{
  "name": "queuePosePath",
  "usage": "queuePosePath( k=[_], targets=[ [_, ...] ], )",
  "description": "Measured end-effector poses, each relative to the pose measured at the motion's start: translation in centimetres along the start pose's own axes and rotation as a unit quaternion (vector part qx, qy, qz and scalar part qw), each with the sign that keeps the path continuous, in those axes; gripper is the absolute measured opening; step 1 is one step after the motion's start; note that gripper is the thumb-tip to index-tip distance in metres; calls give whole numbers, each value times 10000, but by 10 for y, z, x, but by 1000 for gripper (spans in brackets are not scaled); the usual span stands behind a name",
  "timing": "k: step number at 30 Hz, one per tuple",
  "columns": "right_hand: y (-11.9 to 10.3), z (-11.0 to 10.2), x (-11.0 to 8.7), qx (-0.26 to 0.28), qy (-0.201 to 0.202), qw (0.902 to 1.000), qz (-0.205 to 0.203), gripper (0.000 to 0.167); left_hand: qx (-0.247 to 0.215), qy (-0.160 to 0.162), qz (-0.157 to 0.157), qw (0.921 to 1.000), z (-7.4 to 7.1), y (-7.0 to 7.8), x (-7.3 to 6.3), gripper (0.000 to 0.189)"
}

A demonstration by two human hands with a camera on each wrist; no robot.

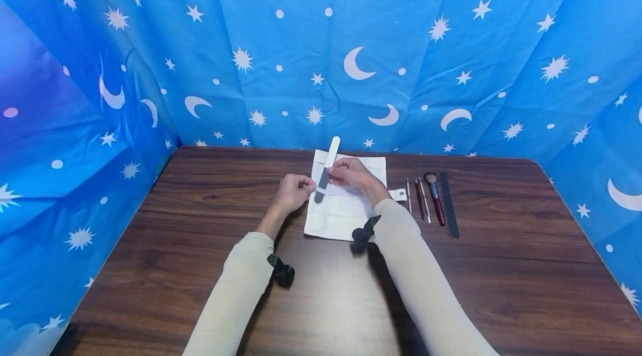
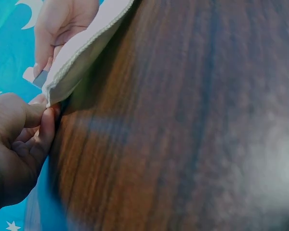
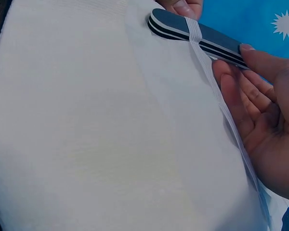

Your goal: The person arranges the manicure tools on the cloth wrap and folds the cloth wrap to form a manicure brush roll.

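Note:
My right hand (image 1: 353, 173) pinches a long nail buffer (image 1: 331, 154) with a white upper part and grey lower part. It slants over a white cloth roll (image 1: 331, 218) laid flat on the table. In the right wrist view, the buffer's rounded grey end passes under a white elastic band (image 3: 194, 30), and the thumb lies on top with fingers beneath. At the cloth's left edge, my left hand (image 1: 293, 193) pinches the hem between thumb and fingers. The left wrist view shows that corner (image 2: 50, 94) raised from the wood.
Right of the cloth, beyond its snap tab (image 1: 399, 194), lie several thin metal tools (image 1: 426, 200), a makeup brush (image 1: 435, 198) and a dark nail file (image 1: 449, 205). A blue star-patterned curtain (image 1: 301, 38) hangs behind the brown table (image 1: 200, 200).

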State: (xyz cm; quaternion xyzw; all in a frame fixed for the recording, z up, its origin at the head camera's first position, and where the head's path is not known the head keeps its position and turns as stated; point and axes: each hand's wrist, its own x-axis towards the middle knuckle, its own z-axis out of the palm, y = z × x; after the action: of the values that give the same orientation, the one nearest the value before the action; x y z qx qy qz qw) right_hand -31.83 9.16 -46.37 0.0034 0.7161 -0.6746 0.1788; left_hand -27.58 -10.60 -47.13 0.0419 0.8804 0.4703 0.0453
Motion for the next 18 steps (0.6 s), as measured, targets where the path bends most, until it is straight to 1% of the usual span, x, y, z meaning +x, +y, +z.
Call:
queuePosePath(
  k=[4, 8, 15, 18],
  targets=[
    [0, 0, 0, 174, -57, 9998, -8, 25, -30, 17, 87, 10000, 1, -2, -1, 11],
    [-1, 2, 0, 345, 117, 9993, 40, 38, -107, -12, 127, 9999, 2, -3, -2, 11],
    [-8, 2, 4, 764, 456, 9951, 442, 55, -269, -67, 253, 9993, 1, -4, -2, 10],
    [-11, 2, 8, 905, 691, 9914, 640, 62, -264, -99, 306, 9991, 1, -4, -1, 9]
  ],
)
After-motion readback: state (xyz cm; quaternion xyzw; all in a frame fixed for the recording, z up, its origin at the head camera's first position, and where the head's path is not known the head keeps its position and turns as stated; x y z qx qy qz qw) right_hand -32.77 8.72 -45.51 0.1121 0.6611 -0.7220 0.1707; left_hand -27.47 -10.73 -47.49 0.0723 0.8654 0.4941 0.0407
